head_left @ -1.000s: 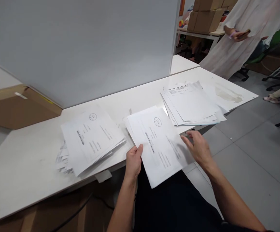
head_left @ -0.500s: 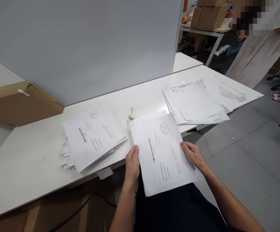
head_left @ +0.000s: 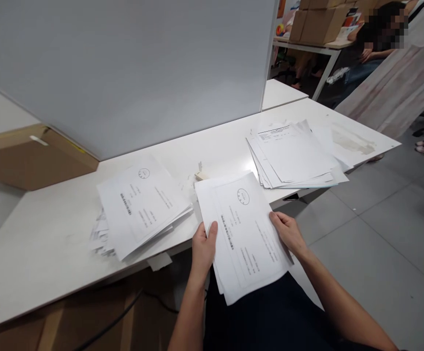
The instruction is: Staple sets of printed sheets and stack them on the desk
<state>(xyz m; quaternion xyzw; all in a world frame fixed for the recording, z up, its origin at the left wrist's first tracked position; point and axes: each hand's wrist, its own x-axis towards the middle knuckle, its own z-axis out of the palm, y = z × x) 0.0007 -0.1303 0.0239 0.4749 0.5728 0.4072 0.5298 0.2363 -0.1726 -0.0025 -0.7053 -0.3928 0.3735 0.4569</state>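
A stack of printed paper sheets (head_left: 244, 239) is held between my two hands at the table's front edge, tilted, with a round stamp mark near its top. My left hand (head_left: 203, 248) grips the left edge, thumb on top and the fingers hidden beneath. On the right edge my right hand (head_left: 288, 233) is closed the same way. To the left, a pile of similar printed sheets (head_left: 142, 204) lies on the white table (head_left: 62, 234), over some crumpled-looking papers. Further right rests another loose pile of mostly blank sheets (head_left: 296, 151).
A grey-white panel (head_left: 153, 73) stands along the table's back. A cardboard box (head_left: 40, 156) sits at the left. Behind on the right are stacked cartons (head_left: 318, 24) on another table and people. A small beige block (head_left: 200, 175) lies just beyond the held sheets.
Both hands have shifted the held sheets slightly left and toward me, and the sheets' edges have moved against each other. In the background, people have moved.
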